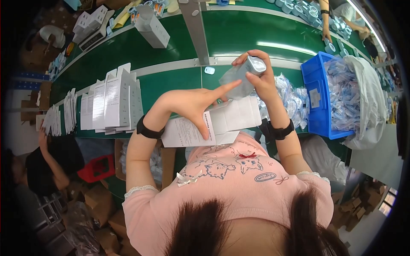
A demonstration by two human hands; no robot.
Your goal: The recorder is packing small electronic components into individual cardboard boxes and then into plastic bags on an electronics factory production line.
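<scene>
My left hand [192, 104] grips a white printed carton [188, 130], its thumb down on the printed side. The carton lies on its side just above my lap, with its flaps [241, 113] folded out at the right end. The left index finger reaches toward a light-blue and grey item in a clear plastic bag [242, 81]. My right hand [262, 74] holds that bagged item tilted above the flaps, fingers over its top end. What the item is cannot be made out through the plastic.
White cartons [113, 100] stand at the left, beside flat ones [64, 112]. Bagged pieces [288, 96] lie at the right, next to a blue bin [316, 98] of more bags. A metal post [194, 30] rises ahead. Another person's hand [327, 34] touches blue parts at the far right.
</scene>
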